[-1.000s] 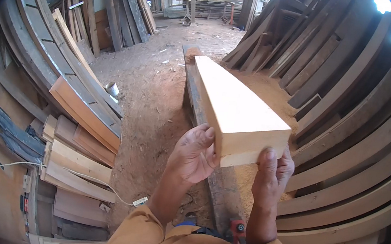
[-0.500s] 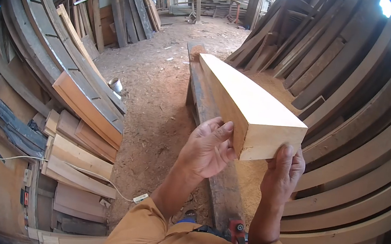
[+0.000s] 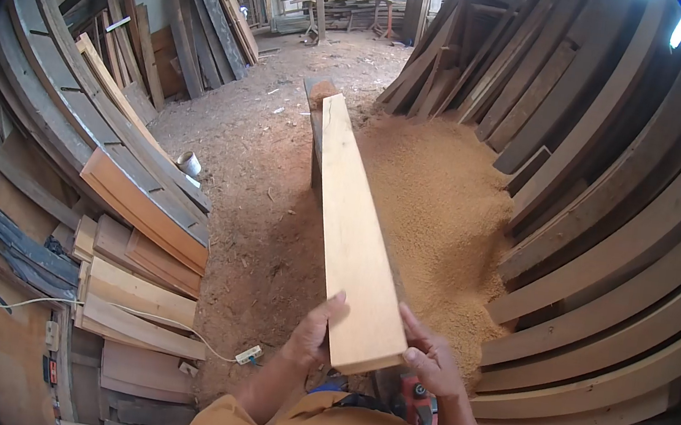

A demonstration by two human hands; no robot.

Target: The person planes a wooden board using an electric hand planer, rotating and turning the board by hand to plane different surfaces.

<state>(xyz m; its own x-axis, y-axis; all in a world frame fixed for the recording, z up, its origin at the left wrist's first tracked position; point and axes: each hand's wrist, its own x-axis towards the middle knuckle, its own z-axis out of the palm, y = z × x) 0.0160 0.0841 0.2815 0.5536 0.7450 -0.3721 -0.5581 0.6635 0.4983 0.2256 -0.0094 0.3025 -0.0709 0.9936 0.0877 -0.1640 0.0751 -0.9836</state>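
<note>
A long, pale wooden beam [image 3: 359, 232] stretches away from me along the narrow bench [image 3: 316, 112], its near end just in front of my body. My left hand [image 3: 313, 328] grips the left edge near that end, thumb on the top face. On the opposite edge, my right hand [image 3: 434, 360] is closed round the beam near its corner; the fingers underneath are hidden. Most of the bench is covered by the beam. A red and black power tool [image 3: 419, 401] sits close below my right hand, partly hidden by my arm.
Sawdust [image 3: 436, 199] is heaped to the right of the bench. Tall planks [image 3: 615, 195] lean along the right side. Stacked boards [image 3: 140, 286] lie at the left, with a white cable and a power socket [image 3: 248, 355] on the floor. A white can [image 3: 189, 163] lies farther off.
The near end of the beam has come down and towards my body, both hands moving with it. Its top face now shows more fully, and the view has tilted downwards.
</note>
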